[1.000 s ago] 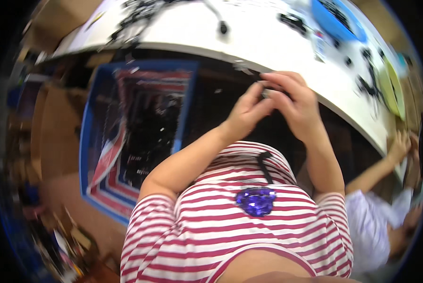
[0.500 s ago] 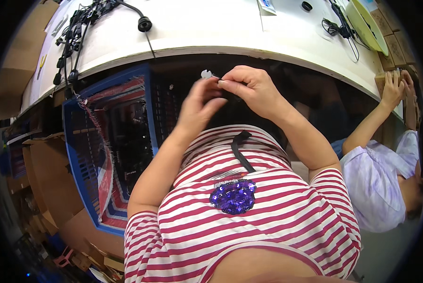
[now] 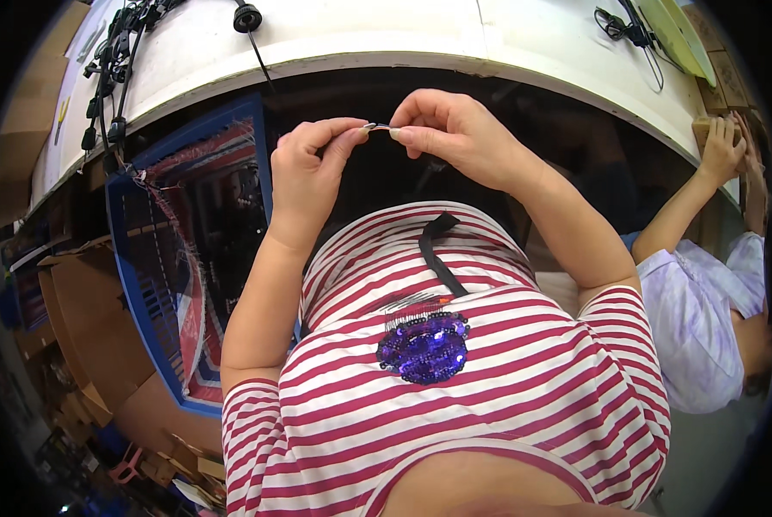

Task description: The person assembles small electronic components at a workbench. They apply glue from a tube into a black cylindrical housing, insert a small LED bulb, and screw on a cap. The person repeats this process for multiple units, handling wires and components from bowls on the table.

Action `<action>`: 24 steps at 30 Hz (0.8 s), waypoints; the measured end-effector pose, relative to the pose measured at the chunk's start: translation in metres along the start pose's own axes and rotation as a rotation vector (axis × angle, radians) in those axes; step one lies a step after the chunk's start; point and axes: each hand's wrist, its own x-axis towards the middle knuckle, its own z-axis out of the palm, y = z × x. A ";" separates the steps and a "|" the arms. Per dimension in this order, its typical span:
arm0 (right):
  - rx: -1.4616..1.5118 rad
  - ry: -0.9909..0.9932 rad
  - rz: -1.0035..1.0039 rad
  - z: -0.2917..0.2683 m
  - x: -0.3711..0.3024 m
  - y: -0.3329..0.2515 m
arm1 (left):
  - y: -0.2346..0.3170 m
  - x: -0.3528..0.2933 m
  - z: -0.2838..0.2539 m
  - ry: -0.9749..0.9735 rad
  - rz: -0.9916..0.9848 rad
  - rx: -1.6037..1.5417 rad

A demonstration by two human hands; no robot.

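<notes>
Thin wires (image 3: 381, 127), one of them whitish and another dark, span the small gap between my two hands in front of the table edge. My left hand (image 3: 310, 172) pinches their left end between thumb and forefinger. From the other side, my right hand (image 3: 455, 133) closes thumb and fingertips on them. Whatever the wires belong to is hidden in the fingers. A black round connector (image 3: 247, 17) lies on the table beyond my left hand, its cable dangling over the edge.
A blue plastic basket (image 3: 265, 172) lined with striped woven cloth stands at my left. Black cables (image 3: 114, 82) hang over the table's left edge. The white table (image 3: 386, 34) runs across ahead. At right, another person's hand (image 3: 722, 151) is by a small carton; a green basin (image 3: 678, 39) stands farther back.
My left hand has moved left and turned, and now pinches the wires. The white round piece seen near its fingers is out of sight. My right hand has shifted slightly up.
</notes>
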 end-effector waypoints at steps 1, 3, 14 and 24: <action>-0.022 0.007 0.004 0.000 0.001 -0.001 | -0.001 -0.001 0.000 -0.045 -0.127 -0.123; -0.067 0.020 0.017 -0.002 0.001 -0.004 | 0.003 -0.001 -0.002 -0.139 -0.245 -0.225; -0.068 0.029 0.006 -0.003 0.000 -0.002 | 0.003 0.004 -0.006 -0.315 -0.388 -0.463; -0.120 0.017 0.051 -0.003 -0.004 -0.002 | -0.001 -0.004 0.004 -0.325 -0.422 -0.626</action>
